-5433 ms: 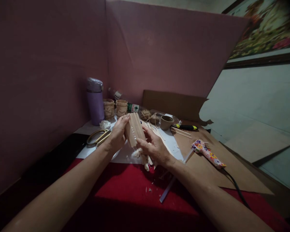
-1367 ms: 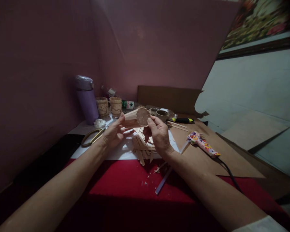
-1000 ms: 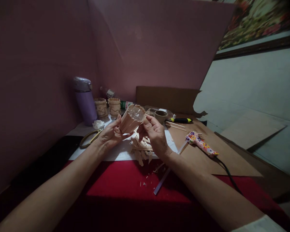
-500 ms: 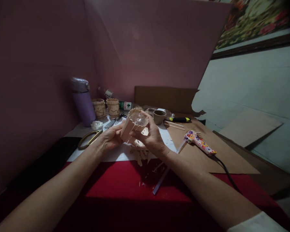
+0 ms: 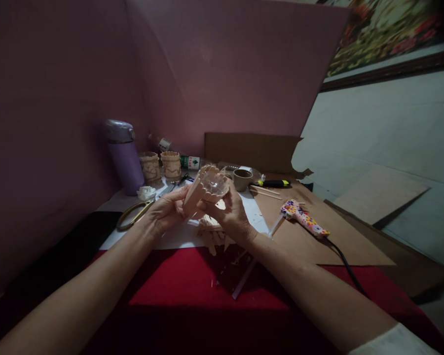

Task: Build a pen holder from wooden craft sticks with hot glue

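Observation:
Between my two hands, above the table, is a tilted cup (image 5: 197, 195) made of clear plastic with wooden craft sticks set round its outside. Its scalloped open end faces up and toward me. My left hand (image 5: 169, 208) grips the cup's left side and lower end. My right hand (image 5: 232, 214) is closed on its right side, thumb in front and fingers partly hidden behind. Below the cup, a pile of loose craft sticks (image 5: 211, 236) lies across the front edge of the white paper (image 5: 170, 238).
At the left stand a purple bottle (image 5: 125, 165), stick-covered cups (image 5: 170, 166) and gold-handled scissors (image 5: 135, 215). A brown pot (image 5: 242, 180) and a yellow-black utility knife (image 5: 274, 183) lie farther back. A flower-patterned glue gun (image 5: 304, 218) with a cord rests on the cardboard (image 5: 340, 251) at right.
The cup has turned slightly in my hands, its open end now a little more toward me. Both hands keep hold of it. The whole view has shifted slightly.

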The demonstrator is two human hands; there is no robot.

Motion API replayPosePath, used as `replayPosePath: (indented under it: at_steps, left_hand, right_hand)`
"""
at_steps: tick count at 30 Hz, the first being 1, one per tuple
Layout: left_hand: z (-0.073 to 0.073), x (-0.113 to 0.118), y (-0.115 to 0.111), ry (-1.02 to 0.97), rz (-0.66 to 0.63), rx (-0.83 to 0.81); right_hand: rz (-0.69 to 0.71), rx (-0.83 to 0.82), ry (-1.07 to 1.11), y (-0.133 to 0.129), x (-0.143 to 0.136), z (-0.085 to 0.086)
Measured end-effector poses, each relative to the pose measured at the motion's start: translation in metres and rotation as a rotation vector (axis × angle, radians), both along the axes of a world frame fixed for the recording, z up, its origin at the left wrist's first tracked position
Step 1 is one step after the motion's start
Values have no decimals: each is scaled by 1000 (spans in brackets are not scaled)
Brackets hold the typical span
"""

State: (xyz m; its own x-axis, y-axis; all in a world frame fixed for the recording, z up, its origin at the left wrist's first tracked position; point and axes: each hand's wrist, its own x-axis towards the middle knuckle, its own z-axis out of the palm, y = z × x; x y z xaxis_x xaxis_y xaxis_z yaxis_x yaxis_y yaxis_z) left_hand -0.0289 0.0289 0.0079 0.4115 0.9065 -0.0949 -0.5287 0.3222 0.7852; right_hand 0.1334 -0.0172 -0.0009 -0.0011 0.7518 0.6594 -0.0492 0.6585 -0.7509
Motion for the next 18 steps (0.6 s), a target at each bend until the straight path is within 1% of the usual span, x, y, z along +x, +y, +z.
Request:
replayPosePath:
  at_steps: [6, 10, 12, 15, 16, 18]
  left_hand:
    - [0, 3, -3, 20, -5, 1]
    - [-1, 4, -7, 72, -46, 79]
    - [-2, 4, -9, 161, -90, 156]
    - [-1, 3, -11, 399, -130, 302]
    - [-1, 3, -11, 481, -115, 347]
    - [1, 4, -11, 565, -6, 428]
  right_hand:
    - [69, -36, 102, -1, -3, 3]
    - [46, -70, 127, 0, -1, 6]
    - [28, -90, 157, 1, 1, 7]
    - [26, -168, 196, 2, 5, 8]
    - [38, -216, 200, 1, 6, 8]
    - [76, -315, 208, 1, 8, 8]
